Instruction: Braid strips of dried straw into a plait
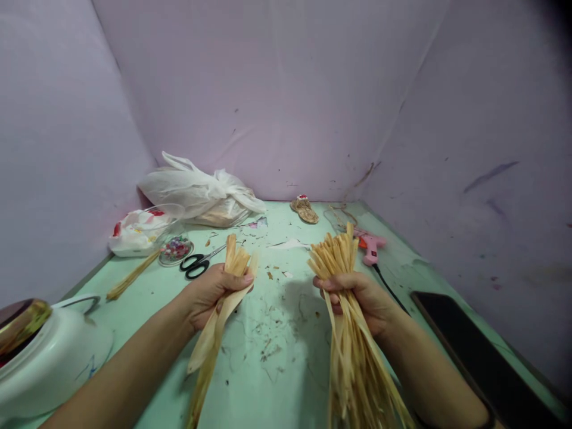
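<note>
Straw-yellow dried-fibre bundle [357, 363] is clamped between the thumb and fingers of my right hand [351, 295], its ends fanning above the grip and its long strands hanging towards me. My left hand [230, 286] has its thumb pressed down on a smaller bunch of flat, pale tan strips [214, 339], well apart from the thick one. Both hold their strips over the pale green tabletop [268, 393]. Near my left hand I see black-handled metal scissors [199, 262], just beside a clear round dish of coloured beads [176, 249]. Beyond my right hand is a pink glue gun [372, 245] with a black cord; a knotted white plastic bag [201, 189] sits at the back, left of a small brown slipper-shaped piece [304, 210].
</note>
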{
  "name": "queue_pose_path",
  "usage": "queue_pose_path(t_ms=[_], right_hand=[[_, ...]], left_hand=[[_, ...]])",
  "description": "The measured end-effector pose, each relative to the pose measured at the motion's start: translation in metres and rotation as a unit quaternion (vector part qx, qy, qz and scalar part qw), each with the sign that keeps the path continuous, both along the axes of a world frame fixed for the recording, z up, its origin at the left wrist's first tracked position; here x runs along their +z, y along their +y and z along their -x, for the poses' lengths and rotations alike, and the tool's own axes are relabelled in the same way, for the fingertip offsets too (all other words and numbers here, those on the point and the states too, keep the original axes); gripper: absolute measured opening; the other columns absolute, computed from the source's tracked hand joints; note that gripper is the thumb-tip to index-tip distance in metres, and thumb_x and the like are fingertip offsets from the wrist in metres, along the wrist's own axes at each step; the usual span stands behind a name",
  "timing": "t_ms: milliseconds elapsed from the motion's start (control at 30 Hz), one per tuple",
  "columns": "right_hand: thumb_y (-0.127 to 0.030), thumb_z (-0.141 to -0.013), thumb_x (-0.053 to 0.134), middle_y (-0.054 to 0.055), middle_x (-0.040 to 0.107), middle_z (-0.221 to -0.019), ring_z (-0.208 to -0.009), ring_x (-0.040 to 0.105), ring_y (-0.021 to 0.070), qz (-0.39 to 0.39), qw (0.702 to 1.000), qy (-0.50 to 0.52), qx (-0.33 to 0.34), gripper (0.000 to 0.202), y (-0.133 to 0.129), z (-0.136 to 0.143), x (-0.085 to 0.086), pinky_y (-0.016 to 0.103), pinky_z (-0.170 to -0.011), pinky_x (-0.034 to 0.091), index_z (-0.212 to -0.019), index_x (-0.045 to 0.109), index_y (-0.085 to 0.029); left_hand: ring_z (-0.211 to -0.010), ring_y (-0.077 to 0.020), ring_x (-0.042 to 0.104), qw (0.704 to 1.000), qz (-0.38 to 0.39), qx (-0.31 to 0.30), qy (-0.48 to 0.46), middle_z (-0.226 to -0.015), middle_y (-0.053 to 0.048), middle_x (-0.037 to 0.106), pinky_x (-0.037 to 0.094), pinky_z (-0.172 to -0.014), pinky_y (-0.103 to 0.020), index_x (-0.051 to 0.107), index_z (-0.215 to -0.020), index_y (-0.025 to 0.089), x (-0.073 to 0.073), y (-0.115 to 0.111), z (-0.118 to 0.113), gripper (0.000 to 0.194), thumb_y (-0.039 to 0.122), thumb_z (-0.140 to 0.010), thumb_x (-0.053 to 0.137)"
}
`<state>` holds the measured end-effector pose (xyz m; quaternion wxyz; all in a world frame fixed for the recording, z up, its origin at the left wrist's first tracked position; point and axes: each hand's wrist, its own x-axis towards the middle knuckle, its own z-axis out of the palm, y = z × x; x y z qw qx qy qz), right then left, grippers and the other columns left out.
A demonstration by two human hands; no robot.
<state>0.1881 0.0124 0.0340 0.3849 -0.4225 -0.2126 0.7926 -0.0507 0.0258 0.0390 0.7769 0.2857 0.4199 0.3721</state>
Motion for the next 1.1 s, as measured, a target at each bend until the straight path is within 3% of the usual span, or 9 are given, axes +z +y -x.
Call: queue_pose_path(t_ms=[133, 200, 333, 400, 567, 767, 867, 1000, 1100], right_hand=[[-0.009, -0.054, 0.070, -0.003, 0.055, -0.041, -0.037, 0.052, 0.0082, -0.028, 0.999, -0.019, -0.040, 0.013, -0.007, 0.019, -0.006, 0.016, -0.040, 0.044, -0.061, 0.059, -0.012], [-0.014, -0.055, 0.073, 0.001, 0.064, -0.057, -0.053, 0.061, 0.0143, -0.069, 0.996, 0.007, -0.054, 0.023, -0.013, 0.033, -0.014, 0.026, -0.057, 0.051, -0.075, 0.062, -0.012], [-0.018, -0.053, 0.073, 0.007, 0.067, -0.066, -0.059, 0.063, 0.0211, -0.085, 0.996, 0.013, -0.013, 0.030, -0.021, 0.050, -0.027, 0.036, -0.064, 0.050, -0.079, 0.062, -0.009], [-0.015, -0.052, 0.070, 0.006, 0.066, -0.061, -0.055, 0.062, 0.0209, -0.064, 0.998, -0.010, -0.025, 0.024, -0.021, 0.051, -0.029, 0.036, -0.060, 0.049, -0.073, 0.061, -0.010], [-0.009, -0.047, 0.064, 0.001, 0.062, -0.056, -0.052, 0.057, 0.0149, -0.045, 0.995, -0.043, -0.074, 0.024, -0.012, 0.043, -0.027, 0.028, -0.056, 0.046, -0.070, 0.060, -0.013], [-0.007, -0.047, 0.061, 0.001, 0.064, -0.063, -0.057, 0.058, 0.0127, -0.034, 0.996, -0.003, -0.080, 0.027, -0.010, 0.044, -0.027, 0.024, -0.060, 0.046, -0.074, 0.062, -0.012], [-0.008, -0.050, 0.058, 0.005, 0.066, -0.067, -0.064, 0.063, 0.0169, 0.001, 0.998, 0.018, -0.057, 0.017, -0.010, 0.044, -0.024, 0.028, -0.067, 0.049, -0.066, 0.061, -0.012], [-0.010, -0.051, 0.057, -0.002, 0.056, -0.044, -0.043, 0.055, 0.0114, 0.022, 0.998, 0.008, -0.052, 0.006, -0.011, 0.040, -0.021, 0.024, -0.050, 0.046, -0.055, 0.057, -0.014], [-0.016, -0.053, 0.066, -0.003, 0.050, -0.038, -0.037, 0.048, 0.0086, -0.017, 0.998, -0.042, -0.036, 0.010, -0.014, 0.042, -0.021, 0.020, -0.041, 0.039, -0.056, 0.058, -0.012]], left_hand=[[-0.046, -0.0124, 0.056, 0.999, -0.008, 0.003, 0.034, -0.052, -0.001, 0.059, 0.047, -0.047, -0.023, 0.058, -0.066, 0.011, -0.006, -0.013, -0.018, 0.021, 0.010, -0.053, 0.074], [-0.046, -0.0111, 0.054, 0.999, -0.025, -0.011, 0.032, -0.054, -0.001, 0.059, 0.045, -0.047, -0.021, 0.058, -0.066, 0.011, -0.014, -0.022, -0.031, 0.025, 0.014, -0.050, 0.076], [-0.031, -0.0037, 0.034, 0.990, -0.040, -0.058, 0.125, -0.037, 0.005, 0.045, 0.022, -0.029, -0.015, 0.056, -0.061, 0.011, -0.027, -0.034, -0.047, 0.028, 0.027, -0.051, 0.076], [-0.029, -0.0018, 0.027, 0.986, -0.043, -0.075, 0.141, -0.033, 0.008, 0.038, 0.016, -0.029, -0.013, 0.055, -0.062, 0.011, -0.030, -0.033, -0.046, 0.028, 0.030, -0.054, 0.074], [-0.033, -0.0009, 0.032, 0.997, -0.011, -0.031, 0.067, -0.050, 0.004, 0.052, 0.016, -0.030, -0.012, 0.057, -0.078, 0.011, -0.024, -0.021, -0.034, 0.025, 0.016, -0.056, 0.068], [-0.031, -0.0006, 0.032, 0.999, 0.007, -0.022, 0.037, -0.055, 0.001, 0.053, 0.013, -0.028, -0.013, 0.058, -0.073, 0.009, -0.025, -0.017, -0.032, 0.011, 0.013, -0.063, 0.061], [-0.032, -0.0010, 0.034, 0.999, 0.005, -0.020, 0.032, -0.055, 0.000, 0.052, 0.016, -0.028, -0.013, 0.057, -0.068, 0.009, -0.027, -0.018, -0.033, 0.012, 0.020, -0.069, 0.060], [-0.045, -0.0078, 0.049, 1.000, 0.023, 0.010, 0.005, -0.064, -0.005, 0.057, 0.034, -0.036, -0.016, 0.059, -0.081, 0.009, -0.023, -0.017, -0.032, 0.019, 0.026, -0.077, 0.053], [-0.061, -0.0145, 0.057, 0.999, 0.038, 0.010, -0.012, -0.077, -0.010, 0.060, 0.047, -0.048, -0.024, 0.059, -0.089, 0.008, -0.019, -0.018, -0.033, 0.022, 0.024, -0.078, 0.050]])
